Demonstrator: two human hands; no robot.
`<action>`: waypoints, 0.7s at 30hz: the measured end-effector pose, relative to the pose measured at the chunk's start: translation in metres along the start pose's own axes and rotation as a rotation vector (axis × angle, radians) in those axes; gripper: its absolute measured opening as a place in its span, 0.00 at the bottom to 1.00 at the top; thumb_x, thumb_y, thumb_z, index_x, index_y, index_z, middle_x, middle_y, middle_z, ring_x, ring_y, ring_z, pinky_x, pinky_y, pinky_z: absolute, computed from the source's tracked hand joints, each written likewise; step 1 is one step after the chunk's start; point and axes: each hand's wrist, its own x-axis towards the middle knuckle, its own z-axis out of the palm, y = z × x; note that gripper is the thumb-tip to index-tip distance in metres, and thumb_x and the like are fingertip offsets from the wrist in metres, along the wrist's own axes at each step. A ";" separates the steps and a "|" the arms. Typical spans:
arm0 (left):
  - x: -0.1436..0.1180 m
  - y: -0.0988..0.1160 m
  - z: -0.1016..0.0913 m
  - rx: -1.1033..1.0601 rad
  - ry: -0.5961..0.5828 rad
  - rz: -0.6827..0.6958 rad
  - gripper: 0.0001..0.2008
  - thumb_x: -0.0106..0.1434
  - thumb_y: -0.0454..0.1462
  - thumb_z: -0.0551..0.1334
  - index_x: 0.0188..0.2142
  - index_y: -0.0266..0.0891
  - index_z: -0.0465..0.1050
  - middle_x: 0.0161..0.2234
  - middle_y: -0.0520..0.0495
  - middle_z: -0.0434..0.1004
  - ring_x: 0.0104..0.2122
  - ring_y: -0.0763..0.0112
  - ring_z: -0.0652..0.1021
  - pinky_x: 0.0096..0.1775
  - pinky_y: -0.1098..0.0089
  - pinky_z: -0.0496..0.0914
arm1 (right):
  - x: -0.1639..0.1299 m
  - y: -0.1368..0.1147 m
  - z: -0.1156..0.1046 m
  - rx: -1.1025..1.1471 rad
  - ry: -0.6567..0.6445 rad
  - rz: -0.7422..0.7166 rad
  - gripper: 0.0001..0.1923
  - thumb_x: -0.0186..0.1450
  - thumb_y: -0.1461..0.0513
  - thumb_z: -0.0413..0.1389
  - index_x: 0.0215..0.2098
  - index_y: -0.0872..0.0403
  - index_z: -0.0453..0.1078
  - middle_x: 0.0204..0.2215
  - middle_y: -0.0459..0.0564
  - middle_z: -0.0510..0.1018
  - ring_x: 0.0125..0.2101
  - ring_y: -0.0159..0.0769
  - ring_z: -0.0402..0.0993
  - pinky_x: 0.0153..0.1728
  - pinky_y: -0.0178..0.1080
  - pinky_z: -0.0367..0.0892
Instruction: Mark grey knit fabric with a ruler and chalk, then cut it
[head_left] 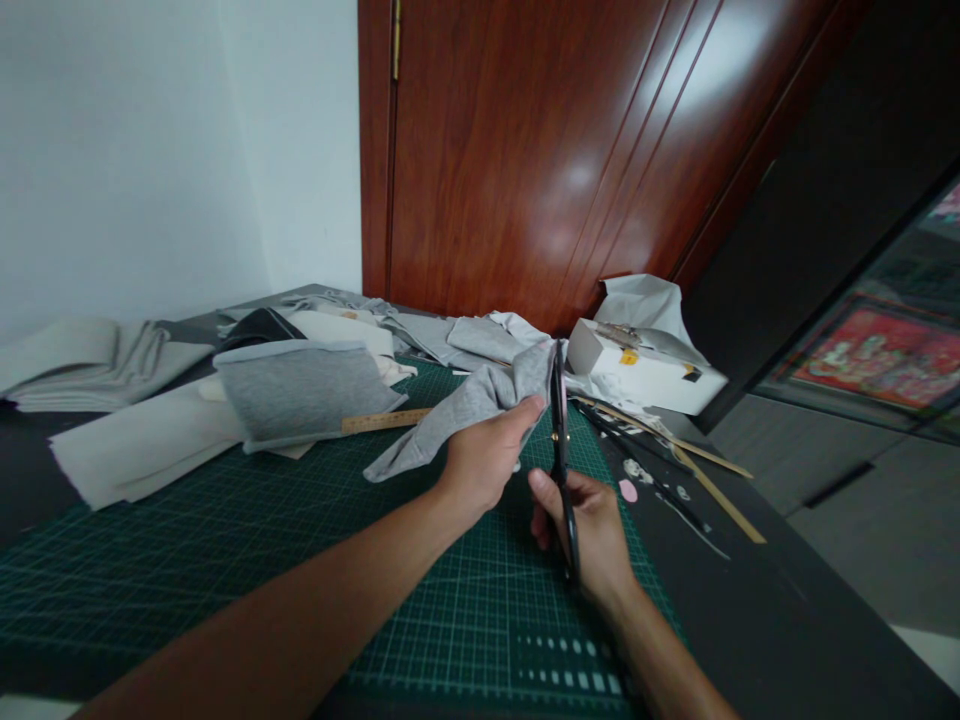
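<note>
A grey fabric strip (465,410), soft, light and limp, is pinched at its right end by the left hand (486,462) above the green cutting mat (225,560). Black scissors (561,450), gripped by the right hand (589,530), are set against it there; it is best held taut beside the blades.

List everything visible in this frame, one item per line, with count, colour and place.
grey fabric piece: one, grey, held above the mat centre
scissors: one, black, upright at the fabric's edge
cutting mat: one, green gridded, covers the table front
wooden ruler: one, tan, on the mat under the fabric
folded grey pad: one, grey, left of the ruler
cloth pile: several, off-white, far left
white box: one, white, right rear
wooden strips: a few, tan, right of the mat
door: one, red-brown, behind
left hand: grips the fabric
right hand: holds the scissors
</note>
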 end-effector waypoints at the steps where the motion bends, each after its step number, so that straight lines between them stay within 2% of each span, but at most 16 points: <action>1: 0.000 0.000 0.000 0.001 -0.014 -0.006 0.16 0.55 0.49 0.70 0.23 0.38 0.79 0.24 0.46 0.82 0.29 0.62 0.82 0.36 0.65 0.74 | 0.000 -0.001 0.000 -0.003 -0.005 -0.001 0.29 0.59 0.39 0.66 0.21 0.53 0.69 0.14 0.46 0.74 0.13 0.29 0.65 0.14 0.31 0.58; 5: 0.000 -0.002 -0.001 0.023 -0.034 -0.011 0.17 0.56 0.50 0.69 0.25 0.38 0.80 0.25 0.44 0.83 0.29 0.60 0.82 0.36 0.64 0.74 | -0.001 -0.002 0.001 -0.003 -0.017 0.003 0.30 0.58 0.37 0.65 0.21 0.54 0.69 0.14 0.46 0.74 0.13 0.29 0.66 0.14 0.31 0.57; 14: 0.003 -0.009 -0.006 0.155 0.055 0.048 0.20 0.57 0.55 0.71 0.30 0.40 0.83 0.30 0.46 0.85 0.38 0.58 0.84 0.40 0.66 0.74 | -0.001 -0.001 0.002 0.028 -0.063 0.013 0.29 0.60 0.38 0.65 0.25 0.54 0.71 0.16 0.46 0.76 0.15 0.28 0.67 0.14 0.29 0.56; 18: -0.001 -0.012 -0.005 0.232 0.079 -0.007 0.23 0.56 0.58 0.70 0.25 0.41 0.80 0.22 0.47 0.80 0.27 0.60 0.81 0.30 0.66 0.71 | -0.001 0.000 0.002 0.038 -0.081 0.002 0.28 0.60 0.39 0.65 0.25 0.55 0.72 0.16 0.46 0.75 0.14 0.27 0.65 0.14 0.29 0.56; 21: -0.006 -0.011 -0.002 0.277 0.046 -0.066 0.27 0.56 0.61 0.68 0.20 0.41 0.76 0.18 0.47 0.76 0.19 0.64 0.76 0.22 0.67 0.67 | -0.001 0.001 0.002 0.046 -0.080 -0.001 0.28 0.60 0.40 0.66 0.27 0.55 0.73 0.17 0.46 0.76 0.14 0.26 0.64 0.14 0.28 0.55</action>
